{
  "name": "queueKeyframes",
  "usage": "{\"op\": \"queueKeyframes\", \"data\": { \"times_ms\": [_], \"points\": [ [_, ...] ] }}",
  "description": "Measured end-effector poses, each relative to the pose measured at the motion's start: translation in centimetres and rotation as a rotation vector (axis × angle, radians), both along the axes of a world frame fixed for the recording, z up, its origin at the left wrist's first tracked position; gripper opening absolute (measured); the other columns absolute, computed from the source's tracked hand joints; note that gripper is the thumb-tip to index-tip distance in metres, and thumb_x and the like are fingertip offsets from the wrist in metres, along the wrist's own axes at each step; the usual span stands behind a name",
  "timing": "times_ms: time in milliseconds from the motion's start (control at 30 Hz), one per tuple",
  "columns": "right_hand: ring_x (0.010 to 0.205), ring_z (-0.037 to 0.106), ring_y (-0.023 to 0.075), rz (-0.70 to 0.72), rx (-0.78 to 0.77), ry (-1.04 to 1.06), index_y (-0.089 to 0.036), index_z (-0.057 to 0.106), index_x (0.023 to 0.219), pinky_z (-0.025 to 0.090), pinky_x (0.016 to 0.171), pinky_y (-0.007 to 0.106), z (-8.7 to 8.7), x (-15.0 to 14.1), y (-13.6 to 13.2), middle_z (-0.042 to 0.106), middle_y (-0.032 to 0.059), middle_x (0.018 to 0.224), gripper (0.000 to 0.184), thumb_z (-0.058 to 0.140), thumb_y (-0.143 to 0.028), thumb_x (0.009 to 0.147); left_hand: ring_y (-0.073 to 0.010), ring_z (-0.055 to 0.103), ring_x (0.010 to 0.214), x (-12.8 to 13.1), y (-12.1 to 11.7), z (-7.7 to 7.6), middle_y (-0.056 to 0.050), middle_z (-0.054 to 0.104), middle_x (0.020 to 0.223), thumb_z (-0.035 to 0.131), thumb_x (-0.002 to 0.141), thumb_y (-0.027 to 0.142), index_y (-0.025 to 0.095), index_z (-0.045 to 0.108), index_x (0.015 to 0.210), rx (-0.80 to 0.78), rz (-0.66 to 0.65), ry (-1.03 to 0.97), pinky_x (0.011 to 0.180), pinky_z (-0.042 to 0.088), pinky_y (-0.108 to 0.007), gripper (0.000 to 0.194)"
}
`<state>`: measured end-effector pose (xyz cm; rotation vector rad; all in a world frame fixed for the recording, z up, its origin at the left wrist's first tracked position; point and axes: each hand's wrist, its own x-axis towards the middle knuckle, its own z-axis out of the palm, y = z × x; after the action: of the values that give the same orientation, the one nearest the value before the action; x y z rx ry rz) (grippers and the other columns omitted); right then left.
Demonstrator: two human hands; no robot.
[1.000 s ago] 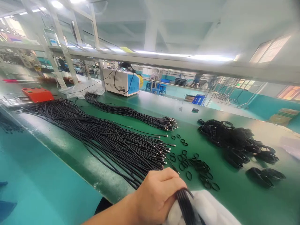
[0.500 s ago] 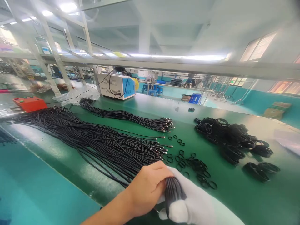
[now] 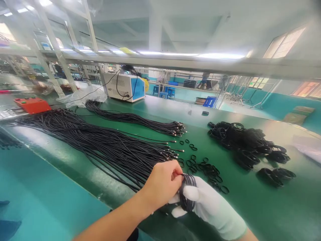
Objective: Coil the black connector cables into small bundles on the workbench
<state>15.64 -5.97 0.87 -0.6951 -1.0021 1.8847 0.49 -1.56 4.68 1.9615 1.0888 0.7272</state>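
A black cable [image 3: 190, 182] wound into a small coil is held over the near side of the green table. My right hand [image 3: 207, 197], in a white glove, grips the coil with the thumb across its front. My bare left hand [image 3: 164, 179] is closed at the coil's upper left, its fingertips pinched against the cable; what exactly they pinch is partly hidden. Just beyond my hands lie loose black rings [image 3: 209, 170]. A large bundle of straight black cables [image 3: 107, 144] with metal plug ends stretches to the left.
A second cable bundle [image 3: 140, 118] lies further back. Coiled cables are piled in a heap [image 3: 240, 139] on the right. A white and blue machine [image 3: 125, 87] and a red control box [image 3: 32, 104] stand on the green table [image 3: 170, 106]. A shelf rail [image 3: 160, 61] crosses above.
The coil has tilted, so its loop shows more clearly. Both hands appear higher in the view, and my left fingers have moved to a pinch at the coil's upper side.
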Motion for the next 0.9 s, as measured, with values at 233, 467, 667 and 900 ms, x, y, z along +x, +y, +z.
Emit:
{"op": "queueKeyframes", "data": {
  "times_ms": [233,467,667,900],
  "points": [
    [0.07,0.062,0.0176,0.002,0.037,-0.044,-0.007,0.061,0.095,0.053,0.063,0.033,-0.5,-0.9,0.2,0.062,0.0096,0.079,0.031,0.065,-0.031,0.074,-0.0114,0.054,0.058,0.2,-0.6,-0.8,0.004,0.059,0.065,0.05,0.073,0.019,0.021,0.054,0.08,-0.122,0.1,-0.004,0.052,0.04,-0.02,0.008],
    [0.05,0.055,0.0098,0.018,0.026,-0.179,-0.008,0.06,0.07,0.044,0.045,0.019,0.2,-1.3,0.2,0.058,0.0051,0.065,0.029,0.069,-0.036,0.068,-0.0104,0.047,0.057,0.2,0.2,-1.6,0.005,0.056,0.065,0.053,0.068,0.015,0.021,0.057,0.074,-0.077,-0.001,0.067,0.05,0.034,-0.02,0.009],
    [0.046,0.051,0.0078,-0.07,-0.021,-0.048,-0.009,0.06,0.079,0.041,0.039,0.016,-0.6,-1.6,0.5,0.054,0.001,0.061,0.025,0.069,-0.028,0.066,-0.0105,0.052,0.065,0.8,1.2,-2.3,0.002,0.058,0.075,0.046,0.067,0.005,0.019,0.062,0.072,-0.031,-0.052,-0.108,0.057,0.041,-0.02,0.022],
    [0.069,0.061,0.0161,-0.056,-0.107,0.016,-0.009,0.059,0.09,0.056,0.058,0.03,-1.2,-1.0,0.3,0.058,0.0055,0.073,0.028,0.068,-0.028,0.072,-0.0122,0.055,0.072,0.8,1.2,-3.1,0.0,0.06,0.083,0.046,0.07,0.002,0.021,0.065,0.091,0.301,-0.094,0.004,0.066,0.046,-0.023,0.034]
  ]
}}
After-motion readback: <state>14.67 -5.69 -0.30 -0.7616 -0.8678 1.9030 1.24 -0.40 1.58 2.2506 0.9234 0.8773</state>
